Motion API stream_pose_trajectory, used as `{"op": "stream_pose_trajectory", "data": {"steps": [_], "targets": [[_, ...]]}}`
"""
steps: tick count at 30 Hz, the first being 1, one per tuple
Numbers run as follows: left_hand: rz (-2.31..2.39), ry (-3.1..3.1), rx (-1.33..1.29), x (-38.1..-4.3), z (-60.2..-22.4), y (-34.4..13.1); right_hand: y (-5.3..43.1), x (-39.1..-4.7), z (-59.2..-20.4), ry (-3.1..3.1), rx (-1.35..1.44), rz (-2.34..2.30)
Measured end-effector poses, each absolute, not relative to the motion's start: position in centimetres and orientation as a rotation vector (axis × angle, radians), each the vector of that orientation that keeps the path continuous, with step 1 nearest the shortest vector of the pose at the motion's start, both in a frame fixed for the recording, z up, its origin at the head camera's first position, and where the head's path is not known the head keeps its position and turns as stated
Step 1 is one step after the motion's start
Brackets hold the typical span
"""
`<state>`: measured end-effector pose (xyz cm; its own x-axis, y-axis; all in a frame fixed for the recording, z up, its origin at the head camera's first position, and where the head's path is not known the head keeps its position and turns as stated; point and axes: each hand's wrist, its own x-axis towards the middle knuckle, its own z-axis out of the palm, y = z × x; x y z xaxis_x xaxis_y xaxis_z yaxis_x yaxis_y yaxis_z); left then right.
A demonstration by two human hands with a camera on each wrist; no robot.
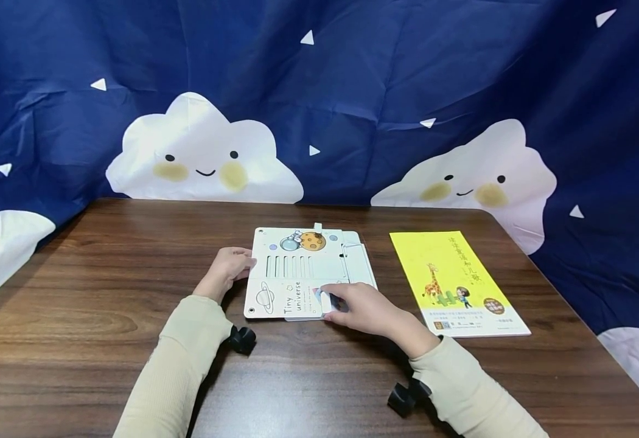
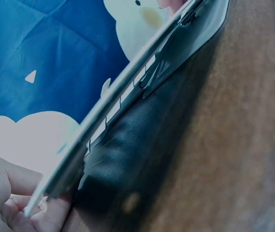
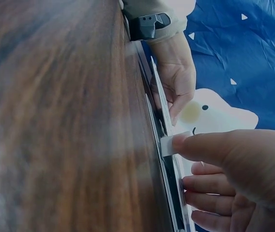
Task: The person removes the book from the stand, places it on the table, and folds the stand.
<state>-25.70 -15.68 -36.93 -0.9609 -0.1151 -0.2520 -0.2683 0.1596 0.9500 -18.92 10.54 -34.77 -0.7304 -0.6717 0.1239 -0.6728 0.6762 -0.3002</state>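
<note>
A white folding book stand (image 1: 289,255) printed with planets and "Tiny universe" lies nearly flat on the table, its near panel slightly raised. My left hand (image 1: 227,269) grips its left edge, thumb above and fingers beneath, as the left wrist view shows around the panel's edge (image 2: 108,104). At the front edge, my right hand (image 1: 366,307) pinches a small white page clip (image 1: 325,302) between thumb and fingers. In the right wrist view the thumb presses this clip (image 3: 167,146). Another white clip (image 1: 317,227) stands at the far edge.
A yellow book (image 1: 434,261) with a giraffe on its cover lies to the right of the stand. The brown wooden table (image 1: 106,292) ends at a blue curtain (image 1: 352,73) with white clouds. A black wrist camera (image 1: 241,339) sits on each sleeve.
</note>
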Motion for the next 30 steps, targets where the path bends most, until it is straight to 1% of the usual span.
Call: {"op": "stream_pose_trajectory", "data": {"steps": [7,12,15,22,26,30], "targets": [[1.905,2.305,-0.413,-25.6,-36.9,-16.1,10.2,-19.5,-34.2,-2.870,1.235,0.568],[1.934,2.283,-0.416,-25.6,-36.9,-16.3,10.0,-21.0,-33.6,-2.869,1.248,0.646],[1.951,2.275,-0.402,-25.6,-36.9,-16.3,9.9,-22.5,-33.0,-2.912,1.178,0.716],[1.961,2.279,-0.399,-25.7,-36.8,-16.2,8.9,-27.2,-31.1,-2.971,0.916,0.818],[1.973,2.274,-0.387,-25.7,-36.8,-15.9,8.3,-29.3,-31.2,-3.006,0.751,0.904],[1.990,2.262,-0.384,-25.6,-37.0,-15.5,7.8,-30.7,-31.9,-3.052,0.609,0.924]]}}
